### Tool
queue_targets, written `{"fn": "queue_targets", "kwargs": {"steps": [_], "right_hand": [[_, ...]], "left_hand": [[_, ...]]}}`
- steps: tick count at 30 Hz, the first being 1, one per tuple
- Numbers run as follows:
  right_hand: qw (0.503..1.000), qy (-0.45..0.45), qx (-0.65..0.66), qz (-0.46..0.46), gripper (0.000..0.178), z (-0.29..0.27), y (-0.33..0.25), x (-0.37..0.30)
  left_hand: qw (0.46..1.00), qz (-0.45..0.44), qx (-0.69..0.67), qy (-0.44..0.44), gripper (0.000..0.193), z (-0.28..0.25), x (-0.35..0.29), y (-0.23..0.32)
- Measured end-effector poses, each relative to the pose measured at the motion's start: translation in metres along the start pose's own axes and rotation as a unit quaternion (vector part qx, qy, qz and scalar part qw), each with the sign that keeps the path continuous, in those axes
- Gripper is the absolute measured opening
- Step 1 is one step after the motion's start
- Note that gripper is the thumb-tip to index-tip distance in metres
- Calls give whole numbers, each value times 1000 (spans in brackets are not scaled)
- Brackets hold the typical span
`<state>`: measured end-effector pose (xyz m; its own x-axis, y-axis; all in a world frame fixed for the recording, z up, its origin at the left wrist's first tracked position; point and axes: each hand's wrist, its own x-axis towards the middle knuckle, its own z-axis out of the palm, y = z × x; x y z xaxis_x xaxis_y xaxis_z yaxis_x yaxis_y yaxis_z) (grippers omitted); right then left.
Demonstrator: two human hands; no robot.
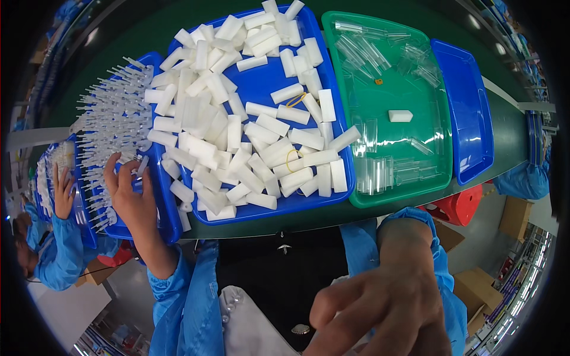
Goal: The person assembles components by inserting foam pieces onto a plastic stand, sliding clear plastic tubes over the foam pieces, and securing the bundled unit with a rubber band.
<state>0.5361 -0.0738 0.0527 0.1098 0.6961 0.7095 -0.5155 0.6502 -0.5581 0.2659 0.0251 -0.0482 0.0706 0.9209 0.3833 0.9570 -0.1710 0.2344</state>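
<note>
My left hand [132,193] is at the right edge of a bristling pile of thin translucent white plastic rods [113,118]. Its fingers are bent around a small white plastic piece [143,165]. The pile lies in a blue tray [169,219]. My right hand [383,311] is close to the camera, low in front of my body and away from the trays. Its fingers curl downward, and the tips pass beyond the lower edge, so whatever they hold is hidden.
A larger blue tray [279,215] holds many white foam blocks [205,148] and yellow rubber bands [295,101]. Right of it, a green tray [386,107] carries clear tubes [375,176] and one white block [400,115]. Another blue tray [472,113] follows. At left works another person's hand [63,193].
</note>
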Motion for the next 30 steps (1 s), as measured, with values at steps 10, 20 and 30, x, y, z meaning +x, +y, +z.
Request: {"fn": "queue_targets", "kwargs": {"steps": [10, 20, 30], "right_hand": [[695, -223, -659, 182, 26, -77, 25, 5], [592, -302, -705, 248, 17, -93, 71, -8], [836, -99, -476, 255, 32, -68, 44, -1]], "left_hand": [[988, -55, -131, 61, 15, -19, -15, -2], [943, -62, -319, 64, 16, -31, -22, 7], [784, -127, -597, 113, 25, -29, -29, 35]]}}
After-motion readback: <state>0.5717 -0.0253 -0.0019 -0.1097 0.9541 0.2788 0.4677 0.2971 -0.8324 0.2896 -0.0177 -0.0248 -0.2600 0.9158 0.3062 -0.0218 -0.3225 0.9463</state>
